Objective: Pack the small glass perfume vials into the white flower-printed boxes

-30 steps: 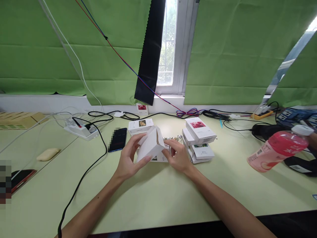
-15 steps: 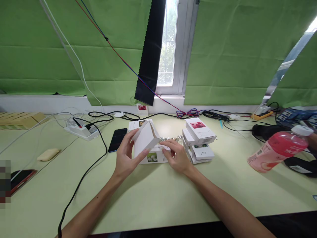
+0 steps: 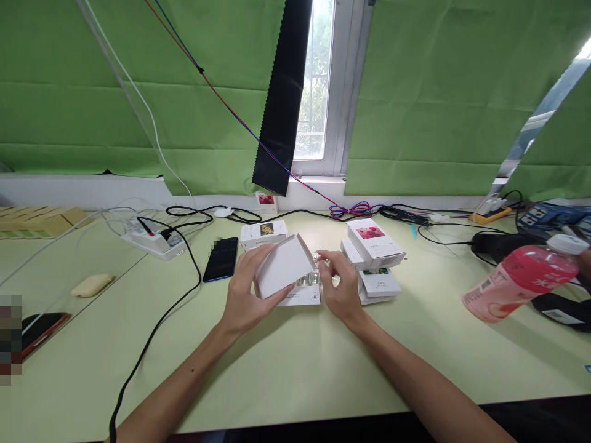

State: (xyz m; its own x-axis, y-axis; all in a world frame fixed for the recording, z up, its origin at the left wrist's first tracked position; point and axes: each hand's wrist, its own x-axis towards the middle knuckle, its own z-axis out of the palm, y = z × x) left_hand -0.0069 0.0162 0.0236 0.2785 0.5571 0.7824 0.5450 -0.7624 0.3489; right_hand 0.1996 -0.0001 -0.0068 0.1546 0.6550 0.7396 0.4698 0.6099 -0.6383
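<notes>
My left hand (image 3: 249, 295) grips an open white cardboard box (image 3: 282, 266) between its thumb and fingers, tilted with its opening towards the right. Below it lies another white box (image 3: 305, 296), its printed side partly covered. Small clear glass bottles (image 3: 314, 278) stand between the held box and my right hand, largely hidden. My right hand (image 3: 340, 286) is curled beside them, thumb and fingers drawn together near a shiny glass piece. What sits in those fingers is hidden.
Stacked white boxes (image 3: 376, 246) stand just right of my right hand. A white box (image 3: 263, 232) and a black phone (image 3: 221, 259) lie to the left. A pink drink bottle (image 3: 519, 280) stands farther right. A black cable (image 3: 159, 326) crosses the table's left side.
My left hand has tipped the box lower and to the right, so its flat side faces up. My right hand has shifted slightly right, away from the lower box, with its fingers curled closer.
</notes>
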